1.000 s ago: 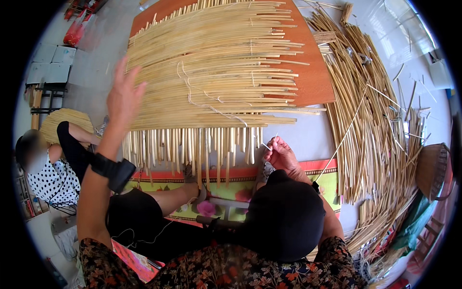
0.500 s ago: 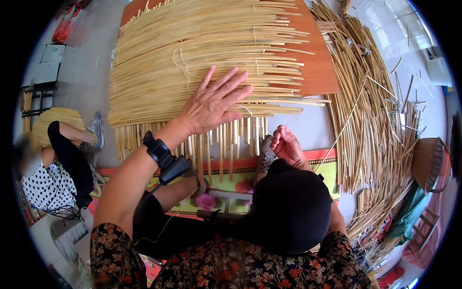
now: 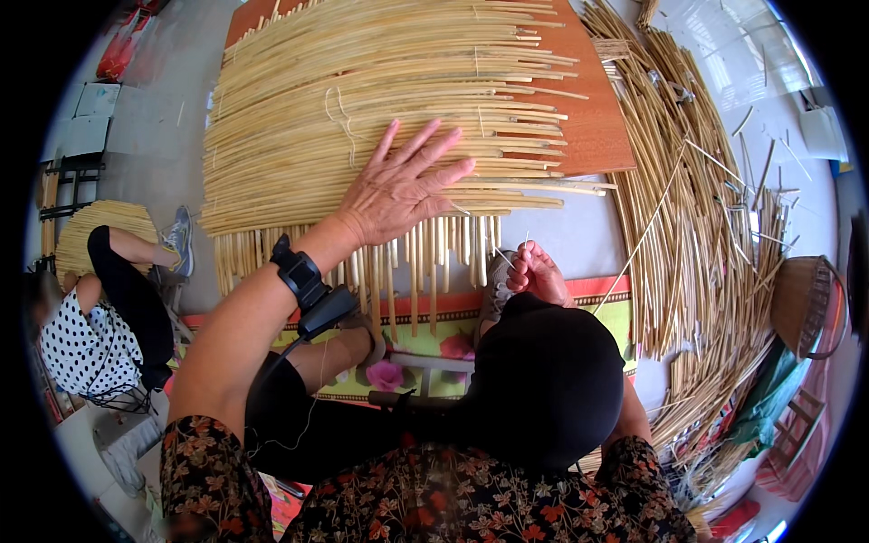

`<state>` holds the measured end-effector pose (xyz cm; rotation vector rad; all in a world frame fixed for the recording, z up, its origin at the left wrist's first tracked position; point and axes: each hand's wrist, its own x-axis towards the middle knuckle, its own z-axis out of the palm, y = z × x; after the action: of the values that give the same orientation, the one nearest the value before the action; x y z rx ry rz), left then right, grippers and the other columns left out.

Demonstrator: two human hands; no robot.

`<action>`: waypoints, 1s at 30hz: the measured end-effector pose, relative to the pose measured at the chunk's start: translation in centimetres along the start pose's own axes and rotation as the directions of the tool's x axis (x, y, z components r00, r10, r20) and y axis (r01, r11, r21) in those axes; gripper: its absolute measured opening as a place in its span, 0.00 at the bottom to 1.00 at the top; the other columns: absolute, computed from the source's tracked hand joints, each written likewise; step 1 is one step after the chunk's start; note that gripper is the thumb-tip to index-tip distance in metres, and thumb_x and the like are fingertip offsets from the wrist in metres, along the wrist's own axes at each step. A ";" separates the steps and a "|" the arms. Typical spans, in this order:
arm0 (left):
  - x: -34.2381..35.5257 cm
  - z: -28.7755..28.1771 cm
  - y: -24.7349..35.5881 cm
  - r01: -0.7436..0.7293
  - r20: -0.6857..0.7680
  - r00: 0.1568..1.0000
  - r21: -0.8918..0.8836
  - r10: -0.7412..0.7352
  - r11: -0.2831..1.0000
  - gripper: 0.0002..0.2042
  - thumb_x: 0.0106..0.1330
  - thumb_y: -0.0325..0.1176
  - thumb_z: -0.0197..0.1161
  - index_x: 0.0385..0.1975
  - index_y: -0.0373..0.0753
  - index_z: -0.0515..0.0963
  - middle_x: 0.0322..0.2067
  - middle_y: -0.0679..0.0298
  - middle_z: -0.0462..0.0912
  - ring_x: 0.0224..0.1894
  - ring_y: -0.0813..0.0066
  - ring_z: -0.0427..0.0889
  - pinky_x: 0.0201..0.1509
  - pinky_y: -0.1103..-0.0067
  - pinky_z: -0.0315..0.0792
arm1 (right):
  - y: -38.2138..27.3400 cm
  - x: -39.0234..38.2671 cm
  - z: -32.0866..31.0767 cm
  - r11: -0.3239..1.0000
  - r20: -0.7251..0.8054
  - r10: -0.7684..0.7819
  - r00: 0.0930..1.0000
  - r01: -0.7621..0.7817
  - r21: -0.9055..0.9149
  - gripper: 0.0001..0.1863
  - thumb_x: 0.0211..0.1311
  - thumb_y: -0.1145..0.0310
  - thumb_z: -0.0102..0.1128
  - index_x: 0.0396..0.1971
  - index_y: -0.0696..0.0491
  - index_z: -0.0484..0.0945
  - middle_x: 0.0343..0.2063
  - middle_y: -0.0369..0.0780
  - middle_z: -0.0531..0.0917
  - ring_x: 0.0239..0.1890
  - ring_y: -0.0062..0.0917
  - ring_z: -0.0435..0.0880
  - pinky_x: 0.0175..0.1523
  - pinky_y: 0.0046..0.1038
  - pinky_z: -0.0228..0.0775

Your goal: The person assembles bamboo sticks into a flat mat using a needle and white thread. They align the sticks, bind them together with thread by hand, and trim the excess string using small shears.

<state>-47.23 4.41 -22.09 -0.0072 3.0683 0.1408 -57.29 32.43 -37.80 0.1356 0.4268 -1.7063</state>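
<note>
My left hand (image 3: 403, 190) lies flat, fingers spread, on a mat of pale reed stalks (image 3: 281, 154) laid side by side. Fine thread stitches cross the stalks, and a loose loop of thread (image 3: 339, 122) rests on top. Just past the mat's near edge, my right hand (image 3: 540, 273) pinches a thin, pale needle-like piece (image 3: 527, 238) that points upward. A pale strand shows between the mat and these fingers. More stalks (image 3: 416, 262) stick out toward me from beneath the mat's near edge. A black band with a small device (image 3: 303, 285) sits on my left wrist.
An orange-brown board (image 3: 593, 127) lies under the mat. Many loose reeds (image 3: 674, 190) cover the floor at right, beside a woven basket (image 3: 806, 308). My shoe (image 3: 496, 285) is close to my right hand. Another person in a dotted top (image 3: 90, 348) sits at left near a round reed mat (image 3: 109, 226).
My right hand has shifted slightly down and right, and its pinched piece now points more upright. The left hand stays flat on the mat, moved only slightly.
</note>
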 end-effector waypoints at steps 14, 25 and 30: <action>0.0 0.3 0.4 0.065 -0.064 0.996 0.021 -0.063 0.998 0.34 0.68 0.58 0.47 0.71 0.54 0.51 0.73 0.67 0.45 0.75 0.68 0.41 0.76 0.56 0.28 | -6.0 -9.1 -7.5 0.965 -0.275 -0.190 0.942 0.129 -0.227 0.03 0.70 0.71 0.51 0.34 0.50 0.72 0.22 0.31 0.70 0.21 0.16 0.63 0.27 0.18 0.57; 0.8 0.8 0.0 0.067 -0.074 0.995 -0.004 -0.067 0.998 0.37 0.68 0.60 0.46 0.73 0.53 0.46 0.74 0.68 0.43 0.76 0.70 0.40 0.76 0.58 0.27 | -19.3 -25.9 -15.9 0.490 -0.525 -0.851 0.004 0.368 -0.791 0.03 0.66 0.72 0.55 0.32 0.52 0.73 0.24 0.34 0.77 0.22 0.16 0.72 0.24 0.16 0.69; -0.2 0.8 0.0 0.081 -0.072 0.994 -0.006 -0.081 0.997 0.37 0.68 0.59 0.46 0.73 0.50 0.46 0.74 0.66 0.44 0.76 0.68 0.41 0.77 0.59 0.28 | -9.6 -6.3 -1.5 0.643 -0.343 -0.579 0.740 0.156 -0.750 0.07 0.70 0.65 0.51 0.33 0.50 0.75 0.43 0.39 0.83 0.20 0.10 0.67 0.25 0.16 0.62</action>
<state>-46.93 4.49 -22.86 -0.1394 3.1333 0.1437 -65.67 39.97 -35.23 -0.0096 1.6288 -1.7893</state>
